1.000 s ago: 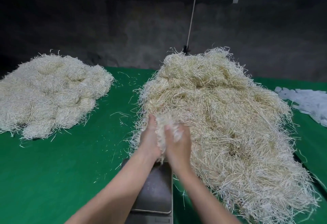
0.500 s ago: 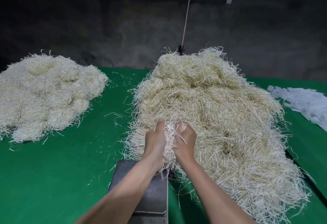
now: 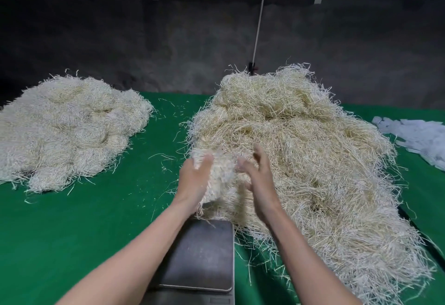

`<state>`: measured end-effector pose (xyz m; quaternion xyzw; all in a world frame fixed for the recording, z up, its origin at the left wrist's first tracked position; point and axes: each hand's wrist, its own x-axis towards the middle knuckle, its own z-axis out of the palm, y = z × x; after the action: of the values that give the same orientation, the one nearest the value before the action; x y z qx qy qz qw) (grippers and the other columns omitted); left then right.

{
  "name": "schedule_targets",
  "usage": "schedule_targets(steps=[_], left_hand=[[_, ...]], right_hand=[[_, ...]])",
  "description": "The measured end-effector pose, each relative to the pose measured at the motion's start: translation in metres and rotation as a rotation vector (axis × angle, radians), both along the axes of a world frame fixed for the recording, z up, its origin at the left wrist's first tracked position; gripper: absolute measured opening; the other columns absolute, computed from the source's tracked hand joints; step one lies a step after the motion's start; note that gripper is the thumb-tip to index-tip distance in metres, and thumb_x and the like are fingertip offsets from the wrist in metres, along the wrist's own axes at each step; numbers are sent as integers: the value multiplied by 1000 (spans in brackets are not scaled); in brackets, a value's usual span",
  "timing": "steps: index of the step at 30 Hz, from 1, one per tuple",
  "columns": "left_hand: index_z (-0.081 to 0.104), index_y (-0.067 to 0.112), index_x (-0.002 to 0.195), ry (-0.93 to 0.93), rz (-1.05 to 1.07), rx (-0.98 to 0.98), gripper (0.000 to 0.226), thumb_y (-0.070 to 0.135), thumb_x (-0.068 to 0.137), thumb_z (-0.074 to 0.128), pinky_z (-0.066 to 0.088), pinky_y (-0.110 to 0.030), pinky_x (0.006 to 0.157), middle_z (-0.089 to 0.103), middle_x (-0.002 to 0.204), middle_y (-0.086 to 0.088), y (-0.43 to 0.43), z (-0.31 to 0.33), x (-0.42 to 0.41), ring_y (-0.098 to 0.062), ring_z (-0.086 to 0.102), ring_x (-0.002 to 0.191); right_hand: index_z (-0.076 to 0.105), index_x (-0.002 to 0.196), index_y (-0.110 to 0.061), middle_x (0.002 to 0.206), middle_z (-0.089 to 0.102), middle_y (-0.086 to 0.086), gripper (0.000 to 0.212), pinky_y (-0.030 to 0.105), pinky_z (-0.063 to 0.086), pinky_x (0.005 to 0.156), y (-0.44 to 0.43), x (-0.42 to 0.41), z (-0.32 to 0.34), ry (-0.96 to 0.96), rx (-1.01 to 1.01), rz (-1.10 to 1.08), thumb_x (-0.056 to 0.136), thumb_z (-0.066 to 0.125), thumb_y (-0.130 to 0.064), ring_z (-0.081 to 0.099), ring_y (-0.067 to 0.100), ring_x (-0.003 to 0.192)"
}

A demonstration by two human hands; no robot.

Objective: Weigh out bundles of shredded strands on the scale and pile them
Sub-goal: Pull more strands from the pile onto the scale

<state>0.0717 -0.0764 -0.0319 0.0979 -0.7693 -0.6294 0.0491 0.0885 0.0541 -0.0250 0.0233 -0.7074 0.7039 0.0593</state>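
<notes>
- Scale (image 3: 199, 254): nearest to us, its top bare. We judge that nothing is being weighed yet.
- Finished pile (image 3: 72, 129): well to the left of the scale, made of many rounded bundles. We take this share as done.
- Loose heap (image 3: 301, 160): just right of the scale and behind it, its fringe touching the scale's far edge. It is large, so we judge that much is left.
- Bundle (image 3: 219, 172): above the far end of the scale, against the loose heap, between our hands and not yet set down.
- Left hand (image 3: 195, 179): grasps the bundle's left side.
- Right hand (image 3: 258, 174): fingers straight and spread against the bundle's right side. It is blurred.
- Change: half a second ago both hands clenched one thin tuft, close together. Now they stand apart round a fuller bundle, and the right hand has loosened. The scale is bare as before.
</notes>
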Motion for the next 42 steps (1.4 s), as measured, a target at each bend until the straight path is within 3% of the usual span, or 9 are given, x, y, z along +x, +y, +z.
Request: schedule_targets(steps=[4,8,11,14,18,21,34,38,42], left_hand=[[37,7,141,3,-226,-43,64,53,97,29,50,-20,85,36,148,-12,17,5,9,-10,53,116],[27,22,147,-79,-321,425,85,75,81,21,42,-46,102,37,148,-11,5,18,14,-16,51,121],[21,34,146,-101,-327,286,78,76,80,30,38,-41,102,47,128,25,9,13,30,7,48,103],[59,16,122,-212,-131,550,55,58,88,47,49,-42,94,65,118,-5,16,17,14,-17,63,105],[50,12,64,-242,149,638,40,21,100,38,38,-16,34,47,54,-5,20,16,10,-11,48,35],[59,10,96,-261,95,491,34,32,102,34,56,-25,60,64,82,-6,37,3,26,-17,67,70],[57,5,81,-172,111,412,22,8,99,45,40,-18,36,53,53,1,25,10,21,-11,50,44],[32,10,143,-316,50,396,47,30,101,40,38,-51,105,52,132,-17,28,8,25,-32,51,121],[36,12,140,-49,61,173,51,34,96,49,32,-40,105,41,142,-5,9,9,13,-19,42,126]], right_hand=[[29,144,-40,147,33,-12,82,35,39,99,-10,-4,20,-14,255,165,72,46,-77,35,4,127],[46,134,-15,48,54,-15,59,10,36,41,-2,-18,15,-34,149,-134,89,48,-52,43,-2,42],[44,133,-16,69,40,-16,53,12,34,55,6,-25,17,-5,146,-248,94,40,-51,39,0,61],[50,121,-23,100,48,-13,41,19,38,74,-20,-7,-3,187,524,-259,96,33,-50,51,7,94],[50,92,-30,82,49,-11,34,23,39,63,-46,15,-12,320,539,-217,91,31,-58,44,4,68],[53,84,-19,69,50,1,28,37,44,60,-21,-4,1,135,370,-304,96,40,-40,40,14,59],[48,63,-28,52,42,-9,38,18,32,43,-55,28,-14,242,383,-310,94,30,-41,39,5,46],[55,94,-18,89,55,-15,13,9,45,60,-20,9,-10,-11,281,-166,98,43,-20,53,2,65],[39,133,-25,130,42,-8,44,36,41,93,5,-2,-2,-75,-161,30,91,50,-33,46,10,112]])
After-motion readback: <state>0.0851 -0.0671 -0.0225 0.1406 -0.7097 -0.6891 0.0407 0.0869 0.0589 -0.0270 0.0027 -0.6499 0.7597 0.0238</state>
